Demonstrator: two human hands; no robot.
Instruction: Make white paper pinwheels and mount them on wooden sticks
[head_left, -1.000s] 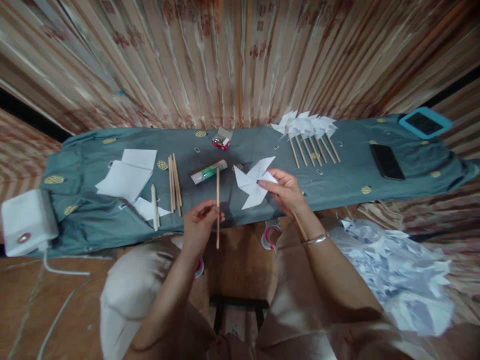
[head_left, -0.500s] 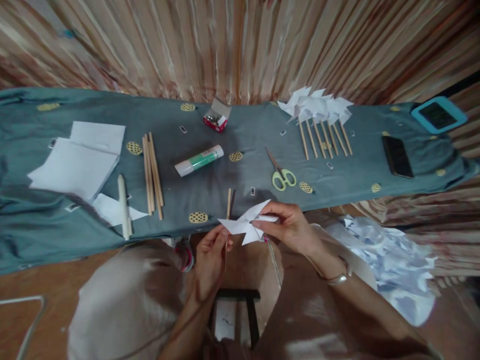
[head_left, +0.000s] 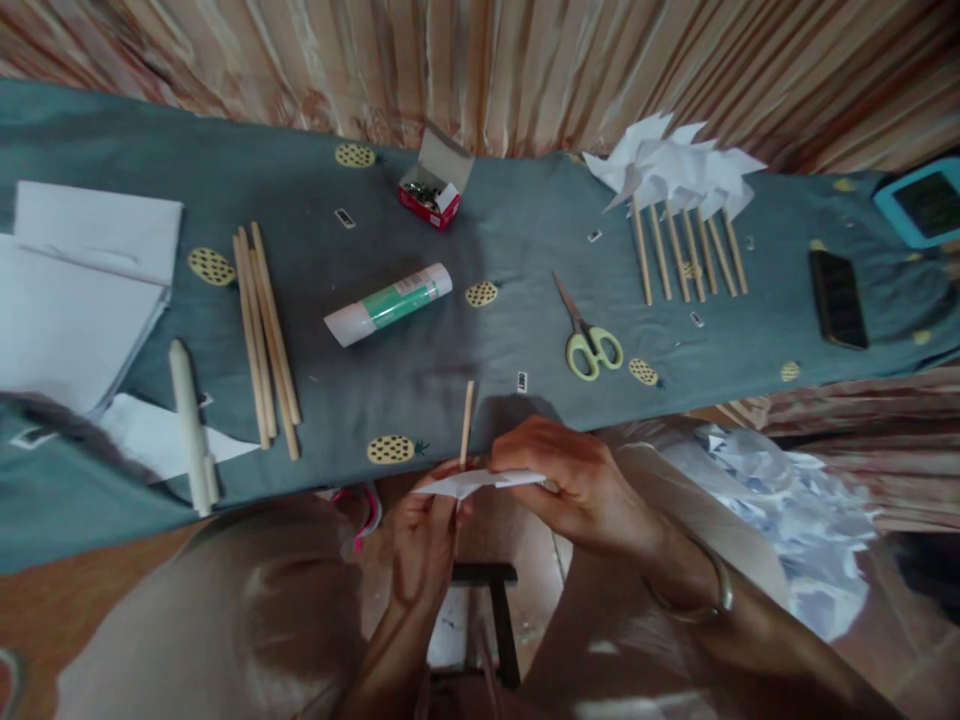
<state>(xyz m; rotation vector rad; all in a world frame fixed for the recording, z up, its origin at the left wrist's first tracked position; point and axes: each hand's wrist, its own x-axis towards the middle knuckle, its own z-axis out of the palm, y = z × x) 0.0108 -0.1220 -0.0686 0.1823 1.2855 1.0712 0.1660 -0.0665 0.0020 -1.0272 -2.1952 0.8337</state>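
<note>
My left hand [head_left: 421, 540] is closed on a thin wooden stick [head_left: 466, 424] held upright at the near edge of the table. My right hand [head_left: 574, 480] is closed on a white paper pinwheel [head_left: 480, 482], tilted almost flat and seen edge-on, pressed against the stick. Both hands meet just below the grey-green tablecloth [head_left: 495, 240]. A bangle sits on my right wrist.
On the cloth lie green-handled scissors [head_left: 589, 338], a glue stick [head_left: 388, 304], a red box of pins [head_left: 433, 190], loose sticks [head_left: 266, 335], white paper sheets [head_left: 82, 280], a white rolled tube [head_left: 189, 425], finished pinwheels [head_left: 686, 215], a dark phone [head_left: 837, 297]. Paper scraps [head_left: 787, 510] lie at the right.
My hands drew back from over the table to its near edge and brought stick and pinwheel together. The pinwheel tipped from facing me to nearly flat. The view dropped closer to the table.
</note>
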